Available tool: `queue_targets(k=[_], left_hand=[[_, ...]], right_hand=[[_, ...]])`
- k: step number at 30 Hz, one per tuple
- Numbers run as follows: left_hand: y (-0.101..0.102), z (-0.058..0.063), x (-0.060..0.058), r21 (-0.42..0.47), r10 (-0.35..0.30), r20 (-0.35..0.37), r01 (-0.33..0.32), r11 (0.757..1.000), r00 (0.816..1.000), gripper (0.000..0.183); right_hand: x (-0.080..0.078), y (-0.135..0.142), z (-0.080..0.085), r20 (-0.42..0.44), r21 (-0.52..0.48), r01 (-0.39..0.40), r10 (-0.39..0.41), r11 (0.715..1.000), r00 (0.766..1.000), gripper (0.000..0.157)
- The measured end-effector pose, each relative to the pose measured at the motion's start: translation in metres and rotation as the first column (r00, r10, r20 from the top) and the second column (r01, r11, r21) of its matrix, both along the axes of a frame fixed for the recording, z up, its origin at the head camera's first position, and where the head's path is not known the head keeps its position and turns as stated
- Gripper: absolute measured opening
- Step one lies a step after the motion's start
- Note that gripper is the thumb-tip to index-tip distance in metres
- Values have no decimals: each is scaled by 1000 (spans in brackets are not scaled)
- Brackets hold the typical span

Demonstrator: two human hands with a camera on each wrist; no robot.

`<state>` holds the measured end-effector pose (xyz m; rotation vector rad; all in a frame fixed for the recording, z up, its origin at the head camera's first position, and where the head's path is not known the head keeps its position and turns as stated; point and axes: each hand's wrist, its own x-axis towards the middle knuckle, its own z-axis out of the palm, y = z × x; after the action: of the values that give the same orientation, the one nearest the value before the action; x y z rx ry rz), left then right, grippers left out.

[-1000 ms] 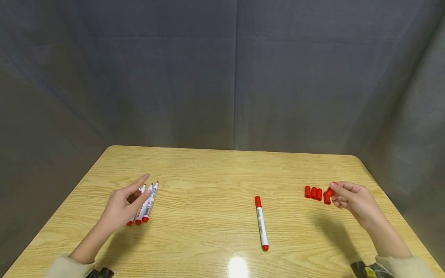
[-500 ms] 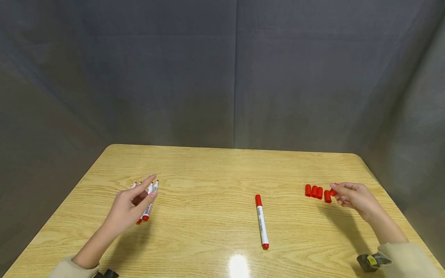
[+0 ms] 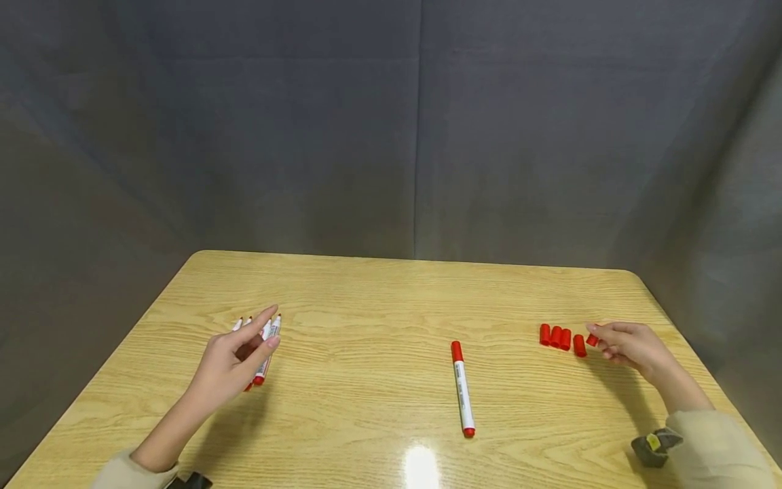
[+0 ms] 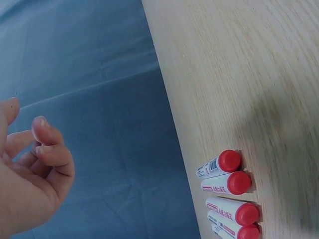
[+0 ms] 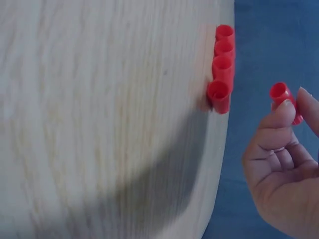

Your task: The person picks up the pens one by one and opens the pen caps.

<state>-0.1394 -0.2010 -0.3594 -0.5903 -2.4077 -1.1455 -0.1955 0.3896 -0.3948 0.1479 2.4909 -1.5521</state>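
Observation:
My right hand (image 3: pixel 632 346) pinches a red marker cap (image 5: pixel 285 99) between thumb and fingertips, held above the table at the right. Just left of it several more red caps (image 3: pixel 556 336) lie in a row, their hollow ends toward me. My left hand (image 3: pixel 222 363) hovers over a group of uncapped white markers (image 3: pixel 276 333), thumb and index apart, holding nothing. In the left wrist view the red end plugs (image 4: pixel 238 182) of these markers show side by side; from the head, the hand hides part of the group.
A capped white marker (image 3: pixel 462 390) with a red cap lies alone between the two hands, lengthwise to me. Beneath everything is a wood-grain table (image 3: pixel 366 305). Dark grey curtain (image 3: pixel 305 136) hangs behind its far edge and along both sides.
My left hand has shifted slightly right over the markers, uncovering tips at its left. The right hand, still pinching the cap, has drawn a little right, away from the row.

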Motion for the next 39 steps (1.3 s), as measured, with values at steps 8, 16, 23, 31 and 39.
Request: queue_targets(k=[8, 16, 23, 31, 39], left_hand=[[0, 2, 2, 17, -13, 17, 13, 1000, 1000, 42], [1, -1, 1, 13, 7, 1, -7, 1000, 1000, 45], [2, -2, 0, 30, -4, 6, 4, 1000, 1000, 46], [5, -2, 2, 51, -44, 35, 43, 998, 998, 44], [6, -3, 1, 50, -67, 37, 65, 997, 997, 44]], right_hand=[[-3, 8, -6, 16, 81, -6, 4, 997, 1000, 56], [-5, 11, -10, 35, 54, -4, 2, 999, 999, 50], [-7, 12, -14, 60, 79, 19, -24, 997, 998, 31], [-13, 12, -22, 79, 45, 29, -33, 999, 996, 33], [-14, 10, -26, 38, 94, 7, -11, 996, 999, 37]])
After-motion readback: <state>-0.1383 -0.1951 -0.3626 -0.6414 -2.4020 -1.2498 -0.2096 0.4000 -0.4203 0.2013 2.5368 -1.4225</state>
